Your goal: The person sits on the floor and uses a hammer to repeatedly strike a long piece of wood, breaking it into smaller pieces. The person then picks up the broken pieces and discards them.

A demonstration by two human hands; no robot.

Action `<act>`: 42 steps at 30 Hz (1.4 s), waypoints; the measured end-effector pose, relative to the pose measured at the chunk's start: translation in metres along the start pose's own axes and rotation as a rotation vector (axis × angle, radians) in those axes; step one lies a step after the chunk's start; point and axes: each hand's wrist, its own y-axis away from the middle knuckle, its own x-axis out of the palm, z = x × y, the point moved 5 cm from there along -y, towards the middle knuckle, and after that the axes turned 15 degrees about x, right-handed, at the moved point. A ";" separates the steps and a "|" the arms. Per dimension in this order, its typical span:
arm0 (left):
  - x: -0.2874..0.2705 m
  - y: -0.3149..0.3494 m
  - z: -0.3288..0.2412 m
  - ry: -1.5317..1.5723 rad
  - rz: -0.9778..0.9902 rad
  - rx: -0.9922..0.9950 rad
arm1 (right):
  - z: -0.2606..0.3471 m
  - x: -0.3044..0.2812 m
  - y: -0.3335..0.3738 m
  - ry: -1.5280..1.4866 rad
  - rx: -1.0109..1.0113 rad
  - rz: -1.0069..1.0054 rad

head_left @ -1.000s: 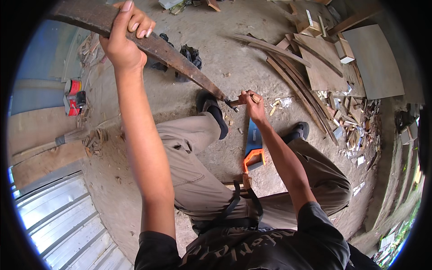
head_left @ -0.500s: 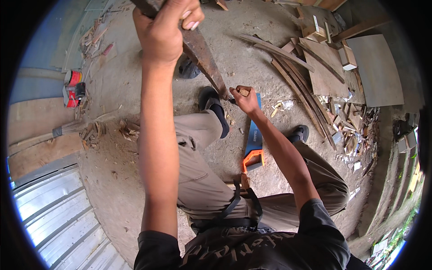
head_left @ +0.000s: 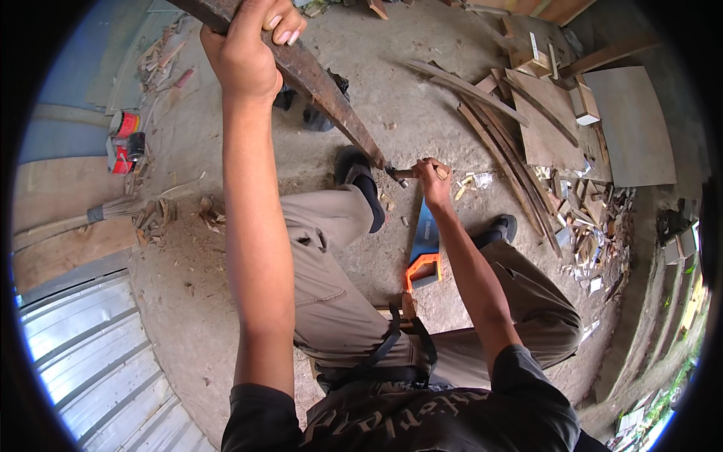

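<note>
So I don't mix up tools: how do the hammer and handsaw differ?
The hammer is in the right hand; the handsaw is unheld. The hammer's handle is brown, the handsaw's orange and black. The handsaw has a broad blue blade, the hammer a small head. Both are hand tools.

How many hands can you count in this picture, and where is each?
2: the left hand, at upper left, grips a long brown board; the right hand, right of centre, holds a hammer. No others show.
</note>
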 end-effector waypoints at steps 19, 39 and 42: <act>-0.018 -0.028 0.002 -0.130 0.058 0.085 | 0.013 -0.001 -0.023 -0.134 0.065 0.018; -0.013 -0.025 0.004 -0.111 0.070 0.077 | -0.007 -0.013 -0.023 -0.370 -0.044 0.068; -0.012 -0.024 0.004 -0.088 0.090 0.070 | -0.001 -0.005 -0.017 -0.230 -0.021 -0.011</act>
